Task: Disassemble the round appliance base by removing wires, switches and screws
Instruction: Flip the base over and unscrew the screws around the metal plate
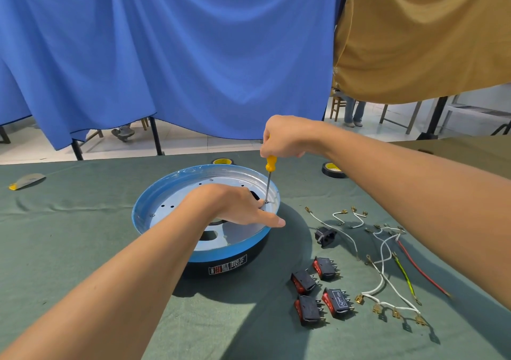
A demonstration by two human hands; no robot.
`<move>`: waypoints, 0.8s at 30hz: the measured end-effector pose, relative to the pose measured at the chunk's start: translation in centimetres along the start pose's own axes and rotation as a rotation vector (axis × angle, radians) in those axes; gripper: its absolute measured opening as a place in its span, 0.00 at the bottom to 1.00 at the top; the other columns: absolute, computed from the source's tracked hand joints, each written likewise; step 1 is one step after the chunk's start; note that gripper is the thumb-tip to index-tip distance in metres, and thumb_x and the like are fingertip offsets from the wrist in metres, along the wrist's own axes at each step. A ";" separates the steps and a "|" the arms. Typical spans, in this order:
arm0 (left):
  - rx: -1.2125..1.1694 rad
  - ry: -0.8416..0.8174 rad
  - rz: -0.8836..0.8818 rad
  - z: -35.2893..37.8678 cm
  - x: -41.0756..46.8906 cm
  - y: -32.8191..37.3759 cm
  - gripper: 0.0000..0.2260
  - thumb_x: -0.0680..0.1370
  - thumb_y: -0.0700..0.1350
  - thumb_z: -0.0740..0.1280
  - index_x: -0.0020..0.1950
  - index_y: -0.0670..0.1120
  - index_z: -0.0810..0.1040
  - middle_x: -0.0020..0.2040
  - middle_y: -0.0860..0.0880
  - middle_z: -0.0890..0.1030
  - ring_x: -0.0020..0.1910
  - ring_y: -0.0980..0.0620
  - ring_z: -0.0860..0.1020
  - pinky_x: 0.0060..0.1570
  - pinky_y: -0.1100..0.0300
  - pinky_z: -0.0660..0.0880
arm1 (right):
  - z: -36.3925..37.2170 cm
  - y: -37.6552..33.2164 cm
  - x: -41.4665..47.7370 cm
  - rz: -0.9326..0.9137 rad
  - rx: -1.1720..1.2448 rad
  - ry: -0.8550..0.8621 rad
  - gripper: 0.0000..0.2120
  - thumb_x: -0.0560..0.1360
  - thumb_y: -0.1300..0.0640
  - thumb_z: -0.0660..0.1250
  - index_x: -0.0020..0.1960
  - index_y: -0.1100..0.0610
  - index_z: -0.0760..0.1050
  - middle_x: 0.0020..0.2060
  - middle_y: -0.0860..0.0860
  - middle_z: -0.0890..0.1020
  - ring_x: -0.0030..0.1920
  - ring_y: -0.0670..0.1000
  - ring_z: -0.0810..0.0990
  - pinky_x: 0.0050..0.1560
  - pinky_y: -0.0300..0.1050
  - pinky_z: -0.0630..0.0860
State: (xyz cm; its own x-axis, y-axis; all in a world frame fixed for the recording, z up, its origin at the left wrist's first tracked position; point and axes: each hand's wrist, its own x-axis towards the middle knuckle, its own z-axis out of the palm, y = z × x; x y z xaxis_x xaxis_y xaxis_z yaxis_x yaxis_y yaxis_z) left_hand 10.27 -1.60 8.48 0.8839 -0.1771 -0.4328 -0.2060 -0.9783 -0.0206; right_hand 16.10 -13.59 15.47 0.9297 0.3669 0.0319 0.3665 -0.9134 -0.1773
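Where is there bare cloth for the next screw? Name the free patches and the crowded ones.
Free: the green cloth left of the round blue-rimmed base, out to the grey yellow-tipped piece. Crowded: right of the base, with four black-and-red rocker switches, a black socket and loose wires.

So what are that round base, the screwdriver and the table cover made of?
The round appliance base has an inner plate that looks like bright sheet metal, given its sheen and punched holes; the blue rim may be film or paint. The screwdriver has a glossy yellow plastic-looking handle and a grey steel-looking shaft. The table cover looks like matte green cloth, judging by its creases.
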 end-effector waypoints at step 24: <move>-0.001 -0.007 -0.007 0.1 -0.1 0.0 0.38 0.71 0.76 0.47 0.77 0.61 0.53 0.76 0.48 0.61 0.73 0.42 0.60 0.66 0.46 0.62 | -0.1 0.2 -0.1 0.002 0.031 -0.052 0.09 0.71 0.56 0.67 0.35 0.59 0.71 0.25 0.53 0.69 0.23 0.50 0.65 0.24 0.38 0.64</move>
State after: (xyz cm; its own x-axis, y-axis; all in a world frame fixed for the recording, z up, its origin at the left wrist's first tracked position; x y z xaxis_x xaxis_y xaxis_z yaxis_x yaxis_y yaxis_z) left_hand 10.17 -1.56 8.46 0.8823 -0.1697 -0.4391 -0.1999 -0.9796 -0.0230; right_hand 16.11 -13.83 15.55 0.9271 0.3743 -0.0197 0.3624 -0.9086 -0.2079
